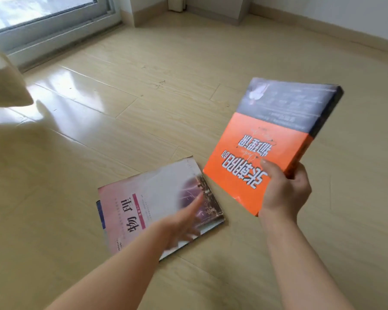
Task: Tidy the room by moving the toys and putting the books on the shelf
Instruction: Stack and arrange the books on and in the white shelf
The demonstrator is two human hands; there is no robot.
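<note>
My right hand [285, 189] grips the near corner of an orange and dark grey book [269, 139] and holds it tilted above the wooden floor, thumb on the cover. A pink and white textbook [148, 198] lies flat on the floor, stacked on another book whose blue edge [98, 211] shows at its left side. My left hand [182, 222] hovers over the pink textbook with its fingers stretched out; it is blurred, so contact with the cover cannot be told.
Pale wooden floor [143, 97] stretches all round the books. A sliding glass door [43, 16] runs along the far left. A cream-coloured soft object [5, 81] juts in at the left edge. White walls with skirting close the far right corner.
</note>
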